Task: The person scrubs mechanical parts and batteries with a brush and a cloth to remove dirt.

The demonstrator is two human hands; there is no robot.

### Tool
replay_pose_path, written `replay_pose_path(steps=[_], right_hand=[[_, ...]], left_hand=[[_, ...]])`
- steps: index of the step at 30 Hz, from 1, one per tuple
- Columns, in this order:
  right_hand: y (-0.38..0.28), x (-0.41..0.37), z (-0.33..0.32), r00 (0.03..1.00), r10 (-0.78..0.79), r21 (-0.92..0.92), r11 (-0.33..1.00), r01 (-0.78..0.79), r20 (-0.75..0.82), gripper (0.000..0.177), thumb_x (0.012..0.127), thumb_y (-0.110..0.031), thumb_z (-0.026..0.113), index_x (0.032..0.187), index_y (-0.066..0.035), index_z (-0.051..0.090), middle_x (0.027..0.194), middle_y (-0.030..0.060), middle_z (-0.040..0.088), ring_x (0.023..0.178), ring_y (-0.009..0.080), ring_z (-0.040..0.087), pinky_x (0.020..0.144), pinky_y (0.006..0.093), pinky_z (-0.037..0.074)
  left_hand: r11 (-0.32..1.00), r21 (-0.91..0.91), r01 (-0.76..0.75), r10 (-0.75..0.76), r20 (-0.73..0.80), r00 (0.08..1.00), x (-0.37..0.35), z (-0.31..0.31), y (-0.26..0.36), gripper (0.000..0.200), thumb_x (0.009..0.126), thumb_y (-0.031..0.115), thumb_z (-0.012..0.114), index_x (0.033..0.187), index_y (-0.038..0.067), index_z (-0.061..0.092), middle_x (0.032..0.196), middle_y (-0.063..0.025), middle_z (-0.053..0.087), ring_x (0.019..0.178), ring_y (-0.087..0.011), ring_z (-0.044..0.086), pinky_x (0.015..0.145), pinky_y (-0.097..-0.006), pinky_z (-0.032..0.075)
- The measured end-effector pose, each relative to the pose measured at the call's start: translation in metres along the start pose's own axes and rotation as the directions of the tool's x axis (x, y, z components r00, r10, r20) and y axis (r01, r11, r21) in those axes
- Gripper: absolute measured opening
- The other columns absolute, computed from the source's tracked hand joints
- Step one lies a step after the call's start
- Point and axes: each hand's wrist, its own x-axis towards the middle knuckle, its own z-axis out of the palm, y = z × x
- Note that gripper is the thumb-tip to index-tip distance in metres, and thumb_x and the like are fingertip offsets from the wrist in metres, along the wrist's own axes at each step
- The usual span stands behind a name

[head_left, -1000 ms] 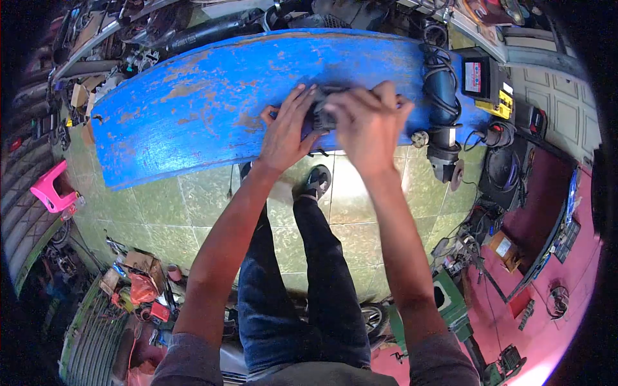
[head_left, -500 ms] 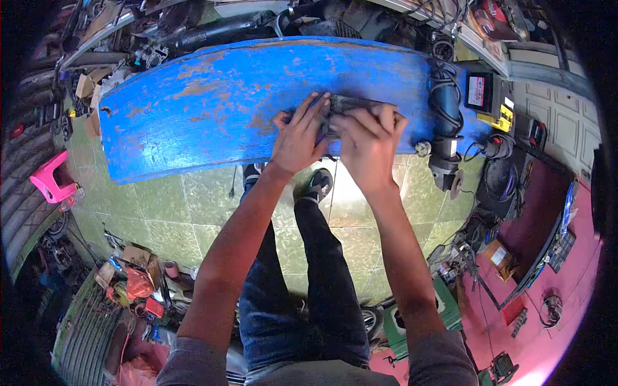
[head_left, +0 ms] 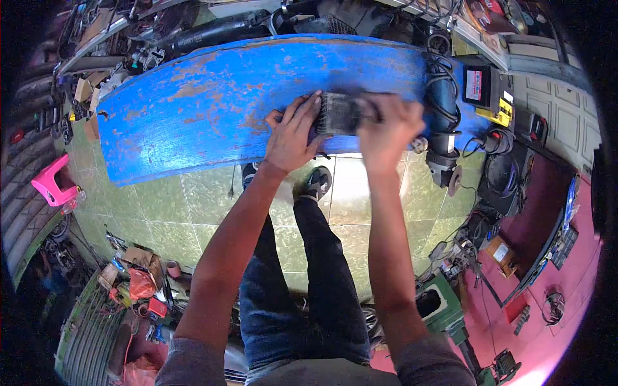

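The worn board (head_left: pixel 219 96) is bright blue (patched with brown), the stool (head_left: pixel 54 183) hot pink.

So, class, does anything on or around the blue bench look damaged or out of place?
The blue bench looks worn: its paint is missing in patches, baring brown underneath. The power tool also seems awkwardly placed, its disc end jutting past the near edge.

Worn blue-painted wood bench (head_left: pixel 212 109), glossy pink plastic stool (head_left: pixel 50 184).
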Motion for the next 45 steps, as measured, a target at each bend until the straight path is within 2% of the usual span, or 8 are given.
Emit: replay_pose_path(steps=[13, 15, 20, 26, 30, 34, 38, 45], right_hand=[[0.000, -0.017, -0.025, 0.955, -0.266, 0.097, 0.962, 0.255, 0.133, 0.024, 0.067, -0.003, 0.071, 0.082, -0.022, 0.072, 0.084, -0.0019, 0.064, 0.093, 0.0254, 0.052, 0.082, 0.0445, 0.033], [0.020, -0.012, -0.033, 0.998, 0.057, -0.137, 0.989, -0.051, 0.034, 0.020, 0.071, -0.003, 0.077, 0.081, -0.020, 0.073, 0.083, -0.0028, 0.065, 0.093, 0.0238, 0.054, 0.083, 0.0402, 0.034], [-0.006, -0.031, -0.021, 0.953, -0.261, 0.114, 0.963, 0.245, 0.155, 0.024, 0.065, -0.003, 0.072, 0.080, -0.022, 0.073, 0.086, -0.0019, 0.064, 0.092, 0.0248, 0.052, 0.083, 0.0443, 0.033], [0.038, 0.012, -0.017, 1.000, 0.014, -0.007, 1.000, -0.014, 0.021, 0.016, 0.072, -0.006, 0.075, 0.080, -0.019, 0.073, 0.089, -0.0004, 0.069, 0.094, 0.0278, 0.053, 0.083, 0.0449, 0.034], [0.020, -0.020, -0.032, 0.955, -0.251, 0.158, 0.961, 0.226, 0.158, 0.016, 0.071, -0.005, 0.075, 0.080, -0.018, 0.073, 0.086, 0.0000, 0.068, 0.093, 0.0268, 0.054, 0.083, 0.0438, 0.034], [0.039, -0.016, -0.037, 0.998, 0.025, -0.019, 1.000, -0.024, 0.049, 0.015, 0.070, -0.006, 0.077, 0.077, -0.018, 0.071, 0.085, -0.0010, 0.067, 0.089, 0.0250, 0.053, 0.079, 0.0430, 0.034], [0.019, -0.033, -0.035, 0.970, -0.172, 0.175, 0.974, 0.141, 0.174, 0.013, 0.074, -0.010, 0.079, 0.077, -0.017, 0.069, 0.088, 0.0010, 0.068, 0.088, 0.0270, 0.053, 0.079, 0.0425, 0.034], [0.050, -0.015, -0.027, 0.914, 0.370, 0.258, 0.879, -0.402, 0.164, 0.022, 0.081, -0.022, 0.083, 0.094, -0.007, 0.074, 0.088, 0.0104, 0.075, 0.085, 0.0308, 0.065, 0.079, 0.0412, 0.049]], left_hand=[[1.000, 0.021, 0.001, -0.001, 0.010, 1.000, 0.000, 0.000, -0.001, 0.079, 0.079, 0.033, 0.077, 0.145, 0.003, 0.047, 0.161, -0.0055, 0.038, 0.137, -0.0269, 0.043, 0.099, -0.0524, 0.027], [1.000, 0.017, 0.007, -0.007, 0.014, 1.000, -0.001, 0.000, -0.001, 0.080, 0.079, 0.033, 0.077, 0.146, 0.003, 0.046, 0.161, -0.0055, 0.037, 0.137, -0.0269, 0.043, 0.100, -0.0521, 0.027], [1.000, -0.009, -0.009, 0.009, -0.008, 1.000, 0.000, -0.001, -0.002, 0.081, 0.080, 0.033, 0.077, 0.147, 0.001, 0.044, 0.159, -0.0074, 0.041, 0.134, -0.0285, 0.046, 0.100, -0.0510, 0.027], [1.000, -0.015, -0.013, 0.013, -0.034, 0.999, 0.001, -0.001, 0.001, 0.083, 0.072, 0.023, 0.076, 0.145, 0.000, 0.043, 0.150, -0.0160, 0.048, 0.132, -0.0338, 0.048, 0.103, -0.0504, 0.026], [1.000, -0.019, -0.008, 0.007, -0.044, 0.999, 0.002, -0.001, 0.000, 0.083, 0.072, 0.024, 0.077, 0.145, 0.000, 0.044, 0.151, -0.0151, 0.049, 0.131, -0.0333, 0.049, 0.103, -0.0504, 0.027], [1.000, -0.008, 0.000, 0.000, 0.000, 1.000, 0.000, -0.002, -0.001, 0.080, 0.073, 0.024, 0.078, 0.143, 0.000, 0.046, 0.154, -0.0122, 0.046, 0.131, -0.0318, 0.049, 0.102, -0.0513, 0.027], [1.000, -0.026, 0.008, -0.008, -0.011, 1.000, -0.001, 0.000, -0.002, 0.078, 0.074, 0.025, 0.080, 0.141, 0.000, 0.049, 0.158, -0.0088, 0.042, 0.132, -0.0305, 0.048, 0.101, -0.0516, 0.028], [0.999, -0.044, -0.003, 0.000, -0.058, 0.998, 0.000, -0.006, 0.001, 0.079, 0.077, 0.031, 0.080, 0.143, 0.002, 0.048, 0.153, -0.0119, 0.046, 0.131, -0.0316, 0.047, 0.102, -0.0521, 0.026]])
